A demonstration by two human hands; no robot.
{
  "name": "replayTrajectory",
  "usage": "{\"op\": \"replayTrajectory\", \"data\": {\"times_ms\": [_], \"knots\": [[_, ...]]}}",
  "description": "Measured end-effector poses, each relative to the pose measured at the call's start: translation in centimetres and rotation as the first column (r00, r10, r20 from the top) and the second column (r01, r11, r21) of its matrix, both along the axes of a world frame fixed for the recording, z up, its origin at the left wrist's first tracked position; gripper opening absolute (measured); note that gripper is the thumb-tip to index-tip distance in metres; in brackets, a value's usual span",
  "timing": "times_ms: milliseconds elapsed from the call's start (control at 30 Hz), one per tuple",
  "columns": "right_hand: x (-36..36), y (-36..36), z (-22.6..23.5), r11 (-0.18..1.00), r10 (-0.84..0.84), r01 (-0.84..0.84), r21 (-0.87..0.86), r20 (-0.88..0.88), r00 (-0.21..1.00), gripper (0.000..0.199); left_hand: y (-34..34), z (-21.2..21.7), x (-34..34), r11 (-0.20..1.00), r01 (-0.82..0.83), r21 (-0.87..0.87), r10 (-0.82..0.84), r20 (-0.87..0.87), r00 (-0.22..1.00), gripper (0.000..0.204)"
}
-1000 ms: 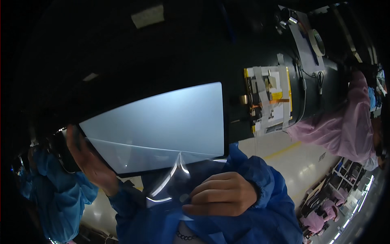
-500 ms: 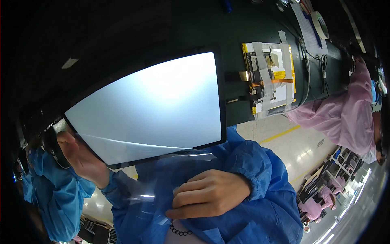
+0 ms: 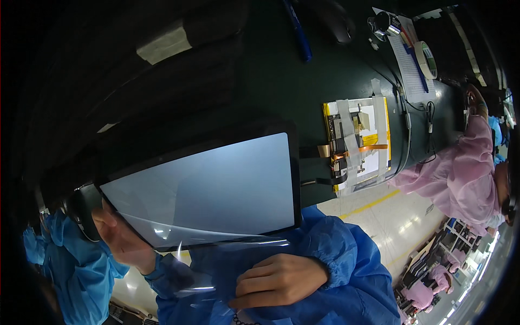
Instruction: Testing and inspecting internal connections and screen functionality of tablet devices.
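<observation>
A lit display panel [image 3: 233, 189] with a black frame lies tilted over the front of the dark bench, its screen a plain pale grey-white. At its left edge my left hand [image 3: 127, 241] grips the frame, fingers partly behind it. A clear plastic film [image 3: 200, 273] hangs off the panel's near side, curved and glinting. My right hand [image 3: 281, 279] is closed on the film's near edge, in front of my blue smock. Flat cables run from the panel's right side to a circuit board [image 3: 338, 135] taped onto a white and yellow block.
On the green bench [image 3: 265, 81] lie a blue pen [image 3: 298, 32], a dark computer mouse [image 3: 333, 21], a tape roll [image 3: 426, 59], a paper sheet [image 3: 406, 67] and thin cables [image 3: 430, 119]. A person in pink [image 3: 455, 168] sits at right, another in blue [image 3: 76, 271] at left.
The whole scene sits lower in the picture, and more of the far bench shows, including the mouse. The screen looks dimmer. Both hands keep their grips.
</observation>
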State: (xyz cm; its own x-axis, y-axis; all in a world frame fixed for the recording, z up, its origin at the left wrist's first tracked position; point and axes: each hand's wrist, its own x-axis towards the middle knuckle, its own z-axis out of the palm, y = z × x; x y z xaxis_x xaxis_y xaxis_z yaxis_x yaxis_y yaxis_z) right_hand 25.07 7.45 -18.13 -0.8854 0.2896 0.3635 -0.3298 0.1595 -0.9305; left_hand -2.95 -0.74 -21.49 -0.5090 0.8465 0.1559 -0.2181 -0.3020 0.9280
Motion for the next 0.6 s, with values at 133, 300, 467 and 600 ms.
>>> {"op": "replayTrajectory", "data": {"times_ms": [133,300,467,600], "knots": [[-0.06,0.17,-0.12,0.999,0.013,-0.013,-0.031,0.003,1.000,0.026,0.14,0.25,0.29,0.997,-0.070,-0.043,0.068,-0.051,0.996,0.013],[-0.09,0.03,-0.08,0.999,0.028,-0.028,-0.045,0.001,1.000,0.025,0.59,0.63,0.69,0.994,0.068,0.087,-0.069,0.011,0.998,0.015],[-0.12,0.02,-0.10,0.998,0.032,-0.032,-0.051,0.009,0.999,0.024,0.44,0.53,0.50,0.993,0.096,0.070,-0.101,0.074,0.992,0.023],[-0.23,0.11,-0.15,0.999,0.027,-0.027,-0.046,0.001,1.000,0.024,0.17,0.34,0.21,0.995,0.090,0.034,-0.091,0.048,0.995,0.025]]}}
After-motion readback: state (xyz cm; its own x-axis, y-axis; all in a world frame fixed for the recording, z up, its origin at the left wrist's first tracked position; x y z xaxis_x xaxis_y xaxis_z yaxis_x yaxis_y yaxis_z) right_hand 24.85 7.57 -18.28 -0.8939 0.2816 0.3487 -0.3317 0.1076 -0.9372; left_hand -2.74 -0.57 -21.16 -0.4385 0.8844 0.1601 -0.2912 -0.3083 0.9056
